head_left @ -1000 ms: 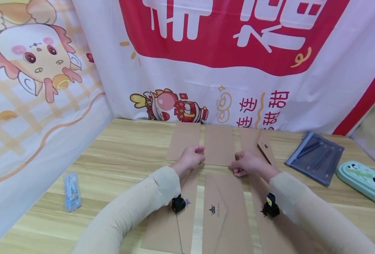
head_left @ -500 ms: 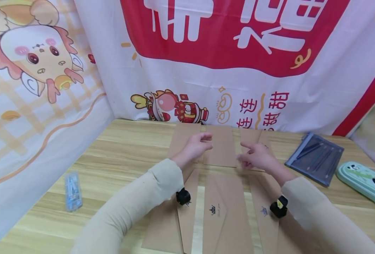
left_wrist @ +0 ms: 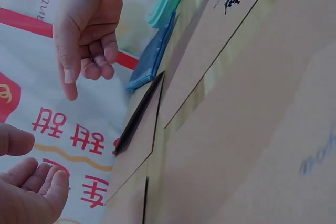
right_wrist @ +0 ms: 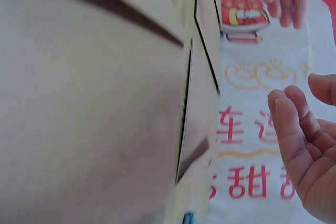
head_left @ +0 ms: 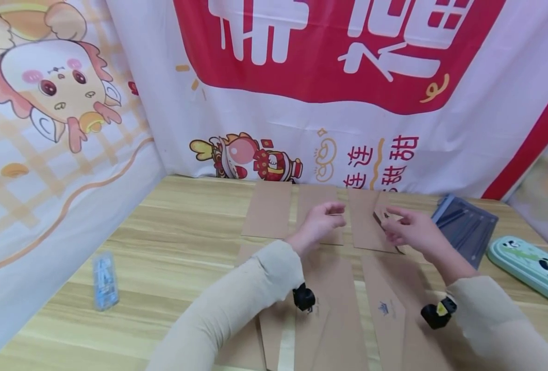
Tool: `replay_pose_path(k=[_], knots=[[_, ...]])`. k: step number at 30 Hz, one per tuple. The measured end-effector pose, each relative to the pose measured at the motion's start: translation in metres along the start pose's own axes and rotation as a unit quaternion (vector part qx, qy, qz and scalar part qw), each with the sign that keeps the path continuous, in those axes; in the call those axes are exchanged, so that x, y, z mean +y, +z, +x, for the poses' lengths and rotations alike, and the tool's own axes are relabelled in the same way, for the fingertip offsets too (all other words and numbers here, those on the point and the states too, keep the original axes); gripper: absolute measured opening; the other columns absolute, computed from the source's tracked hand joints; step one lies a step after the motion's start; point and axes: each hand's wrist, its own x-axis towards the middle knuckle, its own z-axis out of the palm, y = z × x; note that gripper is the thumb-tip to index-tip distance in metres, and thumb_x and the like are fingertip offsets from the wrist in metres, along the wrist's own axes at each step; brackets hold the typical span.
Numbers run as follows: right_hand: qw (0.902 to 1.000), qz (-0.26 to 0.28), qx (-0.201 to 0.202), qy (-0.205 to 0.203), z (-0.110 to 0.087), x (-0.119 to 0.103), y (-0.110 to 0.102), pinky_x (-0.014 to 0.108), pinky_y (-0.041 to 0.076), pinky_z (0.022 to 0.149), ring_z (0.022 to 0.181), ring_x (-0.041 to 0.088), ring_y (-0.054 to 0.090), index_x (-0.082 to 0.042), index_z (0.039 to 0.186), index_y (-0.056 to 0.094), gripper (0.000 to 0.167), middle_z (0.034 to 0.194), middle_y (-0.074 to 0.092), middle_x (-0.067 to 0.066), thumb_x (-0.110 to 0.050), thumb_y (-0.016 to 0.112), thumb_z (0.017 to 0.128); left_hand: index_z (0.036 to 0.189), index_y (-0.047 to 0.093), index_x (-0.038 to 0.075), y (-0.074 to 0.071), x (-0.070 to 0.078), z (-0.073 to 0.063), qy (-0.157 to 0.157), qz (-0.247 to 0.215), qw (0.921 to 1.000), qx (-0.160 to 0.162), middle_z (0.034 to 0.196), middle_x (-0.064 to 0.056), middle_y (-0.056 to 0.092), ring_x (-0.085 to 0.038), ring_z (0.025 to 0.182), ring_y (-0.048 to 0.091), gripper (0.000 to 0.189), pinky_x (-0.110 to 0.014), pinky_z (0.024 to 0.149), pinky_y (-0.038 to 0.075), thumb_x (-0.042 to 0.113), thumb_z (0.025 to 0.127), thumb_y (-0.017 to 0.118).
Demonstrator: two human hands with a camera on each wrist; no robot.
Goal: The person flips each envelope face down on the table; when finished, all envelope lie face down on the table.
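Brown paper envelopes lie in two rows on the wooden table. My left hand (head_left: 322, 221) hovers over the back middle envelope (head_left: 310, 198), fingers loosely bent and holding nothing. Farther right, my right hand (head_left: 413, 229) is above the flap side of the back right envelope (head_left: 364, 226), also without anything in its grasp. That envelope's flap stands slightly raised, with a dark gap under it in the left wrist view. In the right wrist view, the right hand (right_wrist: 310, 145) appears apart from the paper. My left forearm partly covers the front left envelope (head_left: 246, 345).
Also in the front row are a middle envelope (head_left: 345, 309) and a right envelope (head_left: 389, 309), its crown print facing up. A blue mesh pouch (head_left: 468, 226) and a green panda case (head_left: 531, 265) lie to the right. A small clear-blue box (head_left: 104, 281) sits at left.
Both hands have left the near corners of the back middle envelope and risen. They have shifted right, the left one over the middle envelope, the right one over the back right envelope.
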Motion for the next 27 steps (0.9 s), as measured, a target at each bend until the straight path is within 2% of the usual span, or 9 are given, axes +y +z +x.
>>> replay_pose_path(k=[8,11,14,19,25,27], knots=[[0.9998,0.018,0.005,0.012,-0.001,0.026,-0.015,0.030,0.056,0.075,0.091,0.024,0.064,0.009,0.142,0.024,0.067,0.120,0.051,0.033,-0.028,0.052,0.094,0.126,0.056,0.007,0.017,-0.015,0.007,-0.039,-0.018,0.9990,0.011,0.130,-0.011,0.054,-0.022,0.113,0.054,0.047,-0.034,0.091,0.049,-0.004,0.080,0.059],[0.9994,0.018,-0.004,0.028,-0.001,0.036,-0.019,0.030,0.056,0.078,0.094,0.023,0.063,0.010,0.141,0.022,0.066,0.124,0.048,0.034,-0.027,0.051,0.095,0.128,0.054,0.005,0.024,-0.019,0.008,-0.054,-0.022,0.9983,0.000,0.132,-0.012,0.053,-0.024,0.114,0.053,0.049,-0.036,0.091,0.049,-0.005,0.079,0.059],[0.9987,0.011,-0.018,0.047,-0.001,0.045,-0.021,0.034,0.054,0.083,0.098,0.025,0.062,0.010,0.142,0.020,0.067,0.128,0.045,0.034,-0.028,0.050,0.095,0.130,0.051,0.004,0.029,-0.023,0.009,-0.065,-0.014,0.9977,-0.014,0.133,-0.011,0.052,-0.025,0.117,0.051,0.053,-0.036,0.094,0.047,-0.004,0.079,0.060],[0.9964,0.017,-0.040,0.072,0.000,0.060,-0.022,0.042,0.050,0.090,0.104,0.030,0.060,0.008,0.143,0.016,0.070,0.137,0.036,0.034,-0.030,0.050,0.095,0.132,0.049,0.008,0.035,-0.027,0.010,-0.086,0.028,0.9956,-0.026,0.134,-0.006,0.051,-0.024,0.122,0.048,0.058,-0.037,0.100,0.043,-0.002,0.078,0.063],[0.9944,0.061,-0.047,0.073,0.004,0.070,-0.021,0.028,0.053,0.084,0.096,0.005,0.060,0.009,0.143,0.015,0.064,0.139,0.032,0.034,-0.019,0.048,0.096,0.133,0.049,0.008,0.040,-0.031,0.013,-0.101,0.032,0.9941,-0.022,0.135,-0.007,0.050,-0.025,0.123,0.046,0.058,-0.039,0.103,0.039,-0.002,0.077,0.063],[0.9931,0.078,-0.055,0.067,0.005,0.071,-0.020,0.027,0.053,0.084,0.095,0.001,0.059,0.010,0.143,0.013,0.061,0.139,0.032,0.034,-0.014,0.045,0.097,0.132,0.050,0.008,0.040,-0.032,0.013,-0.109,0.034,0.9933,-0.017,0.133,-0.009,0.052,-0.027,0.121,0.048,0.057,-0.041,0.103,0.040,-0.002,0.078,0.063]])
